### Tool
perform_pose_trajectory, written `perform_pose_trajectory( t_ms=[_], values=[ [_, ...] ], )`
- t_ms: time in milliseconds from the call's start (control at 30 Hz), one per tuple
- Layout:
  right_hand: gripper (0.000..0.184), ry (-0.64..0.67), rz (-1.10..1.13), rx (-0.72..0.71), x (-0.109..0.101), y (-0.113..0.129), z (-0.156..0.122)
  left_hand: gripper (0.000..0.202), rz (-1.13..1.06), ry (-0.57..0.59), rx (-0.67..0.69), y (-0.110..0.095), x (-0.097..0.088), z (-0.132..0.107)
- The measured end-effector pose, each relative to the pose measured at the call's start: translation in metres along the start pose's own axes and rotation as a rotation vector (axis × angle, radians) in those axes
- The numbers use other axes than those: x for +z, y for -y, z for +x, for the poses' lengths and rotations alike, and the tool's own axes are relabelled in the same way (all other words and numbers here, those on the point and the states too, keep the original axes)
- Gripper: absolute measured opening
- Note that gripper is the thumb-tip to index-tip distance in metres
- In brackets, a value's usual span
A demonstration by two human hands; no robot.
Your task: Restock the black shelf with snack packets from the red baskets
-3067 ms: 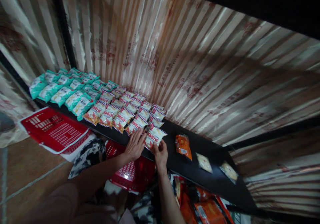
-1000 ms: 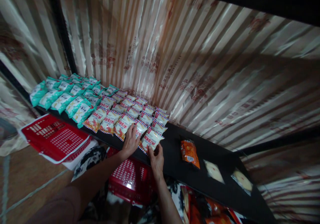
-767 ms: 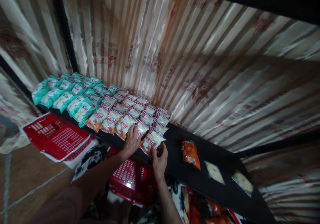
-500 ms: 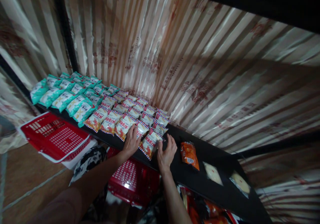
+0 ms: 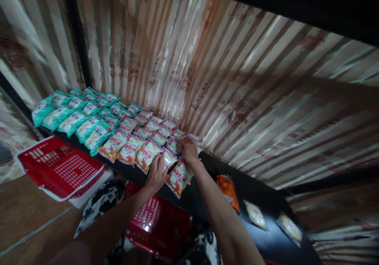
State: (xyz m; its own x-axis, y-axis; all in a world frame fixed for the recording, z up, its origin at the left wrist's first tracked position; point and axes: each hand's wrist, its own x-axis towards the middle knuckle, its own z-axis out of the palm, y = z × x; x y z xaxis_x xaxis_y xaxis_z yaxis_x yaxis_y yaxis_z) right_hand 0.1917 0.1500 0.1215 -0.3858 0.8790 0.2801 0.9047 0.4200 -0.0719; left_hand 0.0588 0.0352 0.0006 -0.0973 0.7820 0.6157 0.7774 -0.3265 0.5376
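The right hand (image 5: 189, 149) is no longer tending the corner packet (image 5: 179, 178) at the right end of the front row; it is now reaching over the rows behind, its forearm crossing the shelf (image 5: 213, 164). Its fingers are bending down among the rear white packets (image 5: 194, 138), and whether they are pinching one or only pressing on it is not showing, since the back of the hand is covering the contact. The left hand (image 5: 156, 176) is keeping its place at the front, its fingers lying slightly spread on the neighbouring packet (image 5: 169, 158), the thumb standing apart and nothing being lifted. For the work in hand, this is meaning that attention is shifting from the front row to the rows behind: the corner packet is now resting without the right hand's fingers, lying at a slant with its lower end by the front edge, and the rows are appearing fairly even in my judgement. To the left, the teal packets (image 5: 71, 122) are adjoining the white ones; to the right, an orange packet (image 5: 228, 192) and two pale flat packets (image 5: 256, 214) are lying well apart from the rows. Below the front edge, two red baskets (image 5: 89, 186) are standing
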Motion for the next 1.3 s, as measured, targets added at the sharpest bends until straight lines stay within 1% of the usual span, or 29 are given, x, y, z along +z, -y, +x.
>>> perform_pose_trajectory(
  t_ms=[167,333,500,767,1067,1300],
  values=[
    [0.022,0.124,-0.066,0.114,0.005,0.009,0.022,0.05,-0.004,0.007,-0.012,-0.001,-0.003,0.001],
    [0.019,0.148,-0.057,0.118,0.01,0.01,0.03,0.051,-0.018,0.006,-0.011,-0.002,-0.003,0.002],
    [0.023,0.133,-0.017,0.142,0.017,0.007,0.034,0.052,-0.018,0.006,-0.016,-0.002,-0.003,0.002],
    [0.024,0.102,0.077,0.144,0.023,0.01,0.035,0.053,-0.013,-0.009,-0.008,-0.002,-0.003,0.003],
    [0.022,0.107,0.135,0.162,0.028,0.009,0.033,0.055,0.019,-0.004,-0.018,0.001,0.001,0.002],
    [0.023,0.101,0.178,0.141,0.031,0.01,0.035,0.054,0.067,0.003,0.027,0.0,0.001,0.001]
  ],
)
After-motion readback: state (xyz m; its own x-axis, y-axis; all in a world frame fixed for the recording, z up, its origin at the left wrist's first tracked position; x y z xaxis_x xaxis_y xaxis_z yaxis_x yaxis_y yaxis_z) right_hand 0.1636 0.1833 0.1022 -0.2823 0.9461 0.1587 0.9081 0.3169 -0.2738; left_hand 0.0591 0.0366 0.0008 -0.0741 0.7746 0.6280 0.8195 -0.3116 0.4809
